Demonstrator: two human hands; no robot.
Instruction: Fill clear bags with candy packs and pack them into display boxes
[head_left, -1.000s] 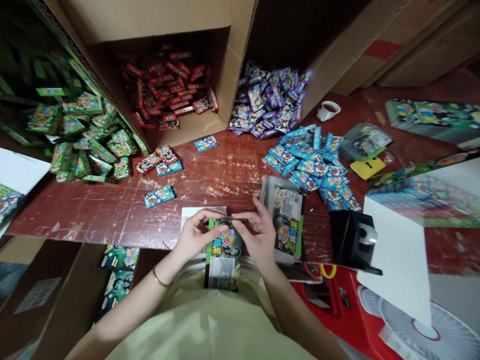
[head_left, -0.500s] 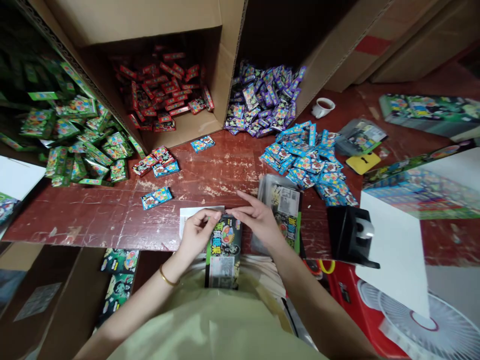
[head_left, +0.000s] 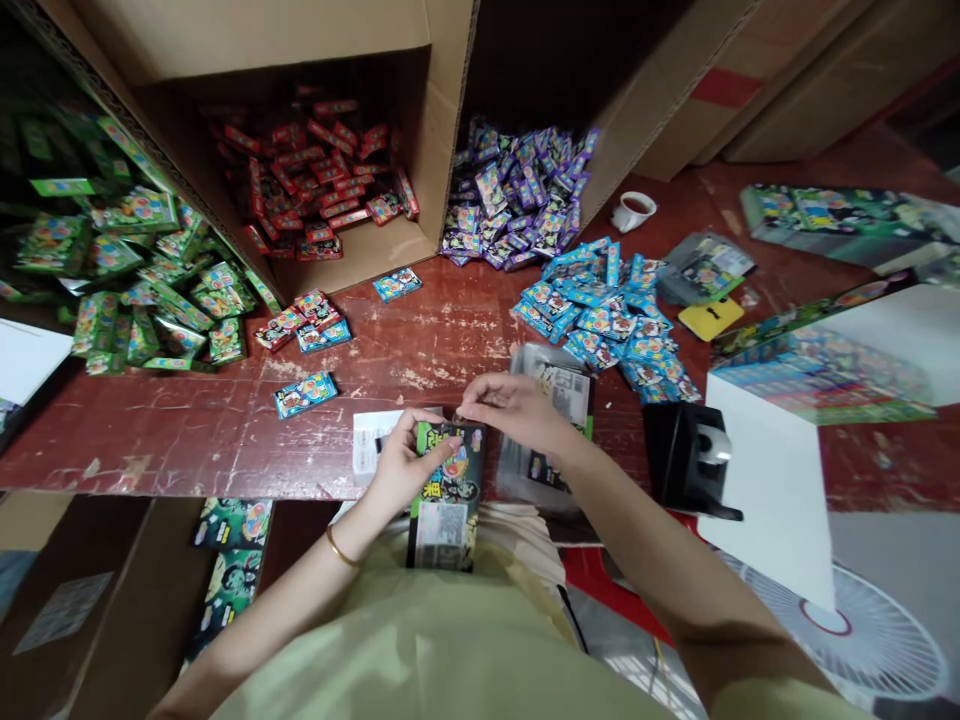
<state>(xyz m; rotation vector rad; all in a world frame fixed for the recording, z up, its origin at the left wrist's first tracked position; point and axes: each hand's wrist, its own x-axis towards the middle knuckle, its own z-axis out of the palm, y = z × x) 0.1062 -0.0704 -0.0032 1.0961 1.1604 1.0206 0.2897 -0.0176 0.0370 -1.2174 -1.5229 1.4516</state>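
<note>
A flat black-and-green printed candy bag (head_left: 448,500) is held upright against the table's front edge, close to my body. My left hand (head_left: 409,462) grips its upper left side, thumb across the front and fingers behind. My right hand (head_left: 517,410) is closed in a pinch just above the bag's top edge; whatever is between its fingertips is too small to make out. Under my right wrist lies a stack of similar clear-backed printed bags (head_left: 566,392). A white printed paper (head_left: 366,440) lies behind my left hand.
Blue packets (head_left: 600,300) are heaped at right. Open cartons hold red boxes (head_left: 322,180), purple packets (head_left: 525,190) and green boxes (head_left: 150,290). Loose blue packets (head_left: 306,394) lie at left. A cup (head_left: 634,212), a black tape dispenser (head_left: 686,460) and a white fan (head_left: 862,630) are at right.
My right hand's fingers, stretched out before, have curled into a pinch above the bag. My left thumb has moved down over the bag's front. The view has shifted slightly.
</note>
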